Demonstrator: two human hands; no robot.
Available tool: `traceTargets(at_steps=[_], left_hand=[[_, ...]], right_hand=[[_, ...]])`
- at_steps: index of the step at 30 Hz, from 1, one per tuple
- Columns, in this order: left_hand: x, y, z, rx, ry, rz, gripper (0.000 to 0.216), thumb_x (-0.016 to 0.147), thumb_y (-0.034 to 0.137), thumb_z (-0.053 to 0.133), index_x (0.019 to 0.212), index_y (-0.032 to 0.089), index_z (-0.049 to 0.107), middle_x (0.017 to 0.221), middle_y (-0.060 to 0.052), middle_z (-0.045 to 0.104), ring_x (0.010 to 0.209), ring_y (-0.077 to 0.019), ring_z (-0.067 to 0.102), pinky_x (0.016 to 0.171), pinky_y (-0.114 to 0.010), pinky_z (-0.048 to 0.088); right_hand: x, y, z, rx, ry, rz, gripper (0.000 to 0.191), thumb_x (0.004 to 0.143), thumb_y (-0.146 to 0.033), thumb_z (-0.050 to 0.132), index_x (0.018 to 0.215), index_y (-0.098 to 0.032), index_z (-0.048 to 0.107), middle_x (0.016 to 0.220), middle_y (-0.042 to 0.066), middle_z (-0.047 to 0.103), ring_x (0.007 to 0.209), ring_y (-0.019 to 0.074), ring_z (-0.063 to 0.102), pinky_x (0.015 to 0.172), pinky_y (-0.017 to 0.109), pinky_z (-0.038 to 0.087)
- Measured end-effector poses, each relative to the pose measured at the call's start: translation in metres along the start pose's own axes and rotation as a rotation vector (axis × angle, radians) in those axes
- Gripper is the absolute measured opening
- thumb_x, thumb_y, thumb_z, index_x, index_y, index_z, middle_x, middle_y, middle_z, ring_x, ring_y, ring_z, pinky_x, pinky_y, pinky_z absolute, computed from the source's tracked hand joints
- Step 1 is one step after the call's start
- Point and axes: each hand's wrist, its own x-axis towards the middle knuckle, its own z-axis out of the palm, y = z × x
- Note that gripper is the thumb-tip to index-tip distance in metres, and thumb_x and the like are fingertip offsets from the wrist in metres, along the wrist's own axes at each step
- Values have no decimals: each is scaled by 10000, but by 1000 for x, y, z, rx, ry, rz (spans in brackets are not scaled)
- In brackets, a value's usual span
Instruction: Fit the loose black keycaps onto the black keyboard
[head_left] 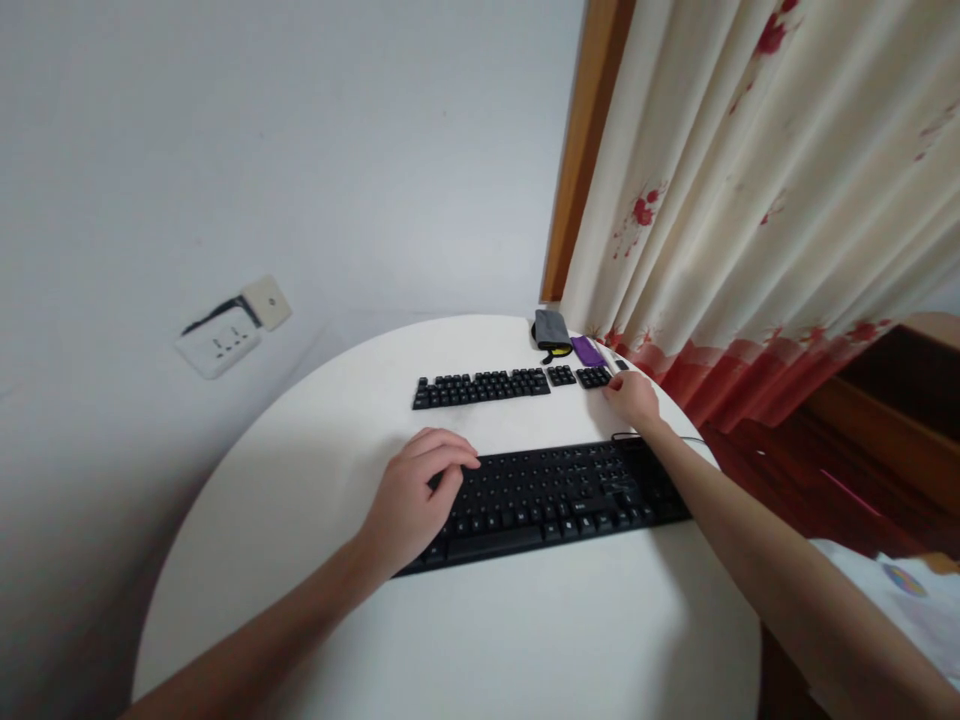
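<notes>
A black keyboard (517, 500) lies across the round white table, with keys still on its left and lower parts and bare spots toward the upper right. My left hand (420, 490) rests over its left end, fingers bent and closed at the upper edge. Beyond the keyboard, loose black keycaps are laid out in a long block (481, 388), a small block (561, 375) and another block (592, 377) to the right. At this last block my right hand (634, 398) pinches at the right end; what sits between its fingertips is mostly hidden, seemingly a keycap.
A grey pouch (552, 330) and a purple cloth (587, 351) lie at the table's far edge, near a white stick-like item (604, 356). A thin cable (626, 435) runs behind the keyboard. Wall sockets (219, 343) are at left; a curtain (720, 200) hangs at right.
</notes>
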Motion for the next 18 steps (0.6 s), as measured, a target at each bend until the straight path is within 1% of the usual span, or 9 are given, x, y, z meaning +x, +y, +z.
traceTargets(at_steps=[2, 4, 5, 7, 10, 11, 14, 16, 18], left_hand=[[0, -1, -3, -15, 10, -6, 289, 838, 67, 463, 786, 213, 707, 908, -31, 688, 881, -174, 629, 836, -345, 515], [-1, -2, -4, -33, 11, -10, 292, 832, 66, 464, 786, 216, 710, 904, -30, 688, 873, -173, 633, 828, -341, 521], [-1, -2, -4, -42, 10, -8, 294, 829, 64, 463, 790, 217, 711, 904, -29, 688, 876, -173, 633, 831, -340, 522], [-2, -3, -3, -55, 2, -6, 299, 828, 61, 462, 796, 222, 712, 910, -26, 688, 887, -174, 633, 842, -341, 521], [-3, -3, -1, -67, -14, -8, 302, 836, 73, 462, 796, 233, 715, 915, -25, 689, 889, -178, 634, 840, -340, 525], [-3, -4, 0, -69, -18, -6, 303, 838, 79, 461, 795, 236, 716, 915, -25, 689, 888, -180, 635, 836, -340, 528], [-4, -5, 3, -73, -26, 5, 303, 838, 87, 458, 795, 238, 717, 908, -28, 689, 879, -184, 637, 826, -345, 534], [-4, -5, 4, -79, -35, 4, 301, 834, 85, 459, 796, 236, 717, 909, -27, 689, 878, -183, 639, 825, -348, 535], [-5, -6, 5, -90, -44, -8, 301, 830, 81, 461, 794, 236, 716, 910, -25, 690, 879, -180, 640, 832, -349, 532]], right_hand=[[-8, 2, -8, 8, 2, -8, 95, 756, -260, 681, 771, -177, 724, 794, 95, 732, 698, 193, 626, 663, 300, 442], [-23, 7, -19, 41, 1, -29, 166, 779, -292, 651, 847, -171, 741, 824, 94, 746, 721, 209, 652, 697, 321, 471], [-34, 11, -27, 91, 12, -65, 209, 791, -324, 635, 858, -161, 746, 836, 99, 751, 743, 222, 662, 725, 338, 482], [-60, 20, -42, 173, 50, -106, 306, 805, -419, 620, 862, -149, 753, 857, 111, 756, 753, 242, 670, 741, 361, 495], [-106, 36, -62, 179, 112, -51, 380, 818, -510, 617, 872, -161, 758, 840, 108, 755, 646, 228, 636, 651, 355, 486], [-121, 41, -67, 172, 117, -57, 378, 830, -515, 608, 884, -172, 757, 844, 100, 753, 629, 220, 621, 624, 350, 476], [-156, 52, -76, 168, 154, -89, 341, 846, -505, 611, 901, -197, 748, 886, 85, 743, 710, 225, 628, 632, 343, 468], [-170, 55, -78, 153, 180, -82, 321, 846, -498, 626, 912, -206, 740, 864, 74, 731, 689, 215, 611, 617, 342, 464], [-177, 57, -77, 132, 204, -72, 295, 846, -484, 640, 907, -210, 730, 830, 67, 716, 655, 210, 590, 604, 349, 464]])
